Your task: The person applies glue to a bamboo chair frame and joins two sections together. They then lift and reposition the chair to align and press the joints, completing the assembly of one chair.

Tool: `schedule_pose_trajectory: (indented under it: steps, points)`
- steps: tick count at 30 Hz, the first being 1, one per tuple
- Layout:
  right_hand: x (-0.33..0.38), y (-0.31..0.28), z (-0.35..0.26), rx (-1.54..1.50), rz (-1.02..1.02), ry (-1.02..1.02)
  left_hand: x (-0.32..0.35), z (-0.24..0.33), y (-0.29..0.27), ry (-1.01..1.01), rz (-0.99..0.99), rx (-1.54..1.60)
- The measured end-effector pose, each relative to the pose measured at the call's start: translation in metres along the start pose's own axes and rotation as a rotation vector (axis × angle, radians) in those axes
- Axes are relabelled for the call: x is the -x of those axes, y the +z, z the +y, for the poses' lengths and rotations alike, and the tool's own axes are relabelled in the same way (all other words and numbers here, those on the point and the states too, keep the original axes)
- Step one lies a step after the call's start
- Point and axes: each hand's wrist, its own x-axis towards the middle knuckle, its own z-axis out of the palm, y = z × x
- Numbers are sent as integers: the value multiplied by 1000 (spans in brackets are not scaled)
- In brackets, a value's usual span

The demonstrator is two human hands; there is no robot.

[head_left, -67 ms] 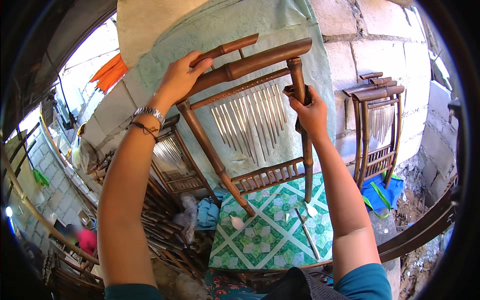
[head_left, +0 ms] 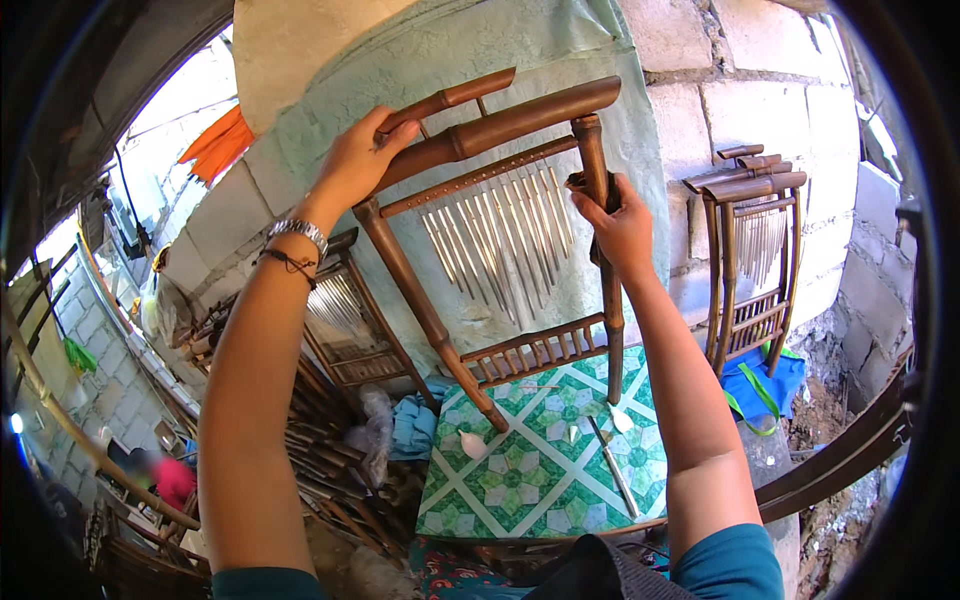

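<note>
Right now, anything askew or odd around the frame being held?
The bamboo chair-back frame is tilted, top leaning right, its legs resting on the green patterned mat. The left hand grips its top rail; the right hand presses a dark cloth against the right post. The finished frames by the wall stand upright. No visible damage.

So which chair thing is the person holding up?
Find the grey block wall draped with green cloth. In front of it, over the green patterned table, both hands grip a brown bamboo chair back. Unlike the one leaning against the wall, it is tilted.
</note>
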Motion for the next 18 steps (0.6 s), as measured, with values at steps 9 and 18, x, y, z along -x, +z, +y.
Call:
schedule_pose_trajectory:
  steps: [9,18]
  points:
    - [-39,-53,-22,-619,776,230,17,-15,27,62,195,-508]
    - [-122,15,-150,-480,457,-649,15,-12,22,-33,85,-490]
